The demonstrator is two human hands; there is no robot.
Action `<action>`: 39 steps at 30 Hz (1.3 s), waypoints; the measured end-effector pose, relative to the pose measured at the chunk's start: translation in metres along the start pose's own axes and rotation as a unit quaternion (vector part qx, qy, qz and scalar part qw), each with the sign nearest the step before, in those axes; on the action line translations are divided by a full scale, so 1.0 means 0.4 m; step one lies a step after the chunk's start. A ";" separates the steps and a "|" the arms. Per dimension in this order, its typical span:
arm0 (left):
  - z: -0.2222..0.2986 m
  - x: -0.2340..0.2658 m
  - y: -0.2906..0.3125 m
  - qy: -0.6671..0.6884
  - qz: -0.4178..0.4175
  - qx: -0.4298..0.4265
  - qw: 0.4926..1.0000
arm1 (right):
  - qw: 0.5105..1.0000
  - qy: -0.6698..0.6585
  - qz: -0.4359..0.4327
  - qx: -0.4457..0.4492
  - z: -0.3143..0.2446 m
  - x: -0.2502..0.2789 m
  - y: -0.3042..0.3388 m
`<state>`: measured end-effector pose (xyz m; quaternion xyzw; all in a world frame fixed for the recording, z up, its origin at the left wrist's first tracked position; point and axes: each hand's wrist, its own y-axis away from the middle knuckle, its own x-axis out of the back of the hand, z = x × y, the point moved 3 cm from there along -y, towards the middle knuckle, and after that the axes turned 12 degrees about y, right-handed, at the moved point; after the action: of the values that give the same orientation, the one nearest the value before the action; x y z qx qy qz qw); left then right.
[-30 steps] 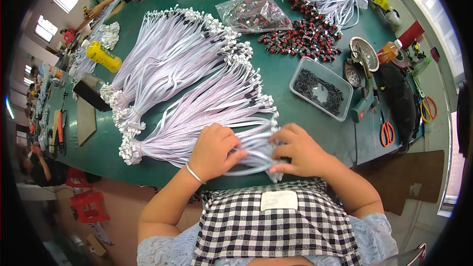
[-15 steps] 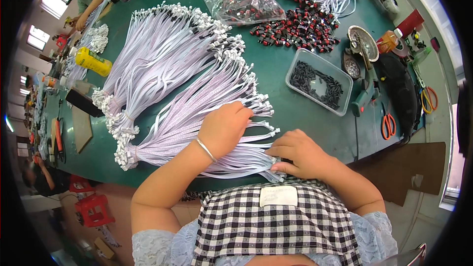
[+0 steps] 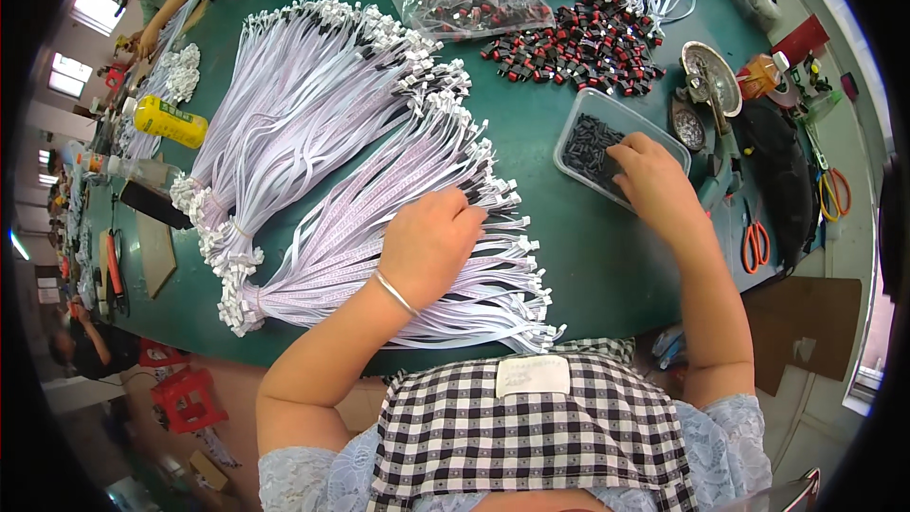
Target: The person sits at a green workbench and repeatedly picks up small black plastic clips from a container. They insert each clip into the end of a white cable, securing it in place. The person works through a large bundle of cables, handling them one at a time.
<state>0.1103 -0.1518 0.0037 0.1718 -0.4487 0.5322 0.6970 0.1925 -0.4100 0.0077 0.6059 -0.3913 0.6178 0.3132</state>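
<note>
Since half a second ago the right hand (image 3: 654, 185) has been lifted off the cable ends and carried forward and to the right, and its curled fingertips are now dipped into the clear rectangular plastic tray of small black parts (image 3: 580, 137); whether a part is pinched cannot be told. Meanwhile the left hand (image 3: 428, 242) has been kept pressed, fingers loosely bent, on the fan of flat white ribbon cables with white end connectors (image 3: 379, 228). Beneath that palm the cables' long axis runs from lower left to upper right, their connector tips ending just right of the left hand, between both hands. Beyond the tray, loose red-and-black switches (image 3: 578, 43) are heaped.
</note>
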 end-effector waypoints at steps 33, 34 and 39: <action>0.101 0.026 0.011 0.308 -0.059 0.084 0.946 | 0.865 -0.487 -0.054 0.112 -0.245 -0.012 0.073; 0.094 0.025 0.017 0.322 -0.053 0.095 0.940 | 0.841 -0.531 -0.068 0.085 -0.253 -0.026 0.074; 0.063 0.014 0.043 0.406 -0.001 0.121 0.906 | 0.629 -0.763 -0.141 -0.054 -0.275 -0.054 0.088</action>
<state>0.0838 -0.1603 0.0177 0.0242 -0.0583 0.6057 0.7932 0.1082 -0.3305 -0.0130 0.8903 -0.4332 -0.1391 0.0181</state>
